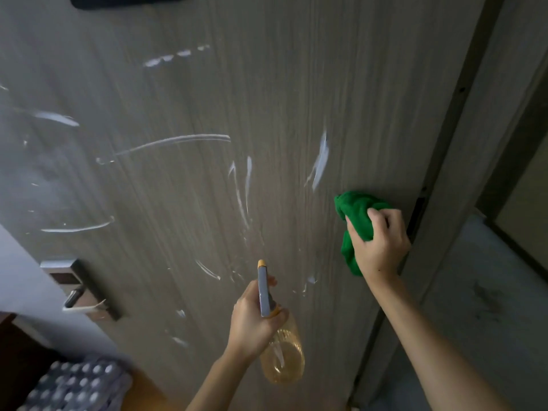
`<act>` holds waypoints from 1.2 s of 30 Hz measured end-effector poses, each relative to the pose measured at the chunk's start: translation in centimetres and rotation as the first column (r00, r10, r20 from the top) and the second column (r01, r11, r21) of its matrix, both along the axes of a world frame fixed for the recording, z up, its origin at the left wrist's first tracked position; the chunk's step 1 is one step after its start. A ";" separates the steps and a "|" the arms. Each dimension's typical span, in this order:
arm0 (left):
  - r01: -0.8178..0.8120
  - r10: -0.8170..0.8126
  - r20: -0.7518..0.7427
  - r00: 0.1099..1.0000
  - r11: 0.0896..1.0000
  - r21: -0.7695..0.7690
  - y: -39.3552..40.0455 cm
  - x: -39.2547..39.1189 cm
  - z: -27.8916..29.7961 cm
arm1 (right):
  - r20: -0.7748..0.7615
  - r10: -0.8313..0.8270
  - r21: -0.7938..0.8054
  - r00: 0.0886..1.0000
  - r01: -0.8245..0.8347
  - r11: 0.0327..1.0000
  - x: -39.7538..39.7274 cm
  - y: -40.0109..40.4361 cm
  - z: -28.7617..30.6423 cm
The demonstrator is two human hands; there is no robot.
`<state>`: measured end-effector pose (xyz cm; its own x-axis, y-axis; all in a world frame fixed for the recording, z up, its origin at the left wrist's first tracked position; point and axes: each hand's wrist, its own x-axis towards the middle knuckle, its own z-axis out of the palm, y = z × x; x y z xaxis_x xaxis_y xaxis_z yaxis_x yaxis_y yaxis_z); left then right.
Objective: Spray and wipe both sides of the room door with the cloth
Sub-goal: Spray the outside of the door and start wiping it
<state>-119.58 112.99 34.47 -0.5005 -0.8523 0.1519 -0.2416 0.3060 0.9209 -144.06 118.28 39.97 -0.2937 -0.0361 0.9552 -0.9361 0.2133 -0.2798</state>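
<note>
**Foam streaks left on this door face**

At lower left of the frame sits one metal lever handle (74,295) on the grey wood-grain room door (184,188). White foam streaks, roughly a dozen, cross its left and middle, so wiping looks part done; the other side is out of sight. At lower centre, the left hand (252,318) wraps one amber plastic spray bottle (283,355). At centre right, the right hand (378,241) clutches one bunched green cloth (354,215) against the door.
</note>
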 end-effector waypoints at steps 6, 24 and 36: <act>0.118 -0.119 -0.023 0.993 0.993 -0.021 -0.3 -2.7 -7.6 | -0.082 -0.016 -0.133 0.997 0.005 0.991 -0.9 0.3 -9.4; 0.265 -0.370 -0.233 0.899 0.885 -0.382 -4.4 -9.1 -21.9 | -0.079 -0.128 -0.317 0.989 0.097 0.944 -0.4 -5.2 -28.1; 0.319 -0.424 -0.263 0.867 0.876 -0.361 -3.4 -7.5 -21.7 | -0.130 -0.179 -0.334 0.975 0.127 0.934 -1.9 -4.8 -29.6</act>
<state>-127.11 109.64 12.78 -0.6471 -0.5001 0.5754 0.2413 0.5816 0.7768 -146.01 113.48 10.36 -0.1182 0.3142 0.9420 -0.9363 0.2805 -0.2111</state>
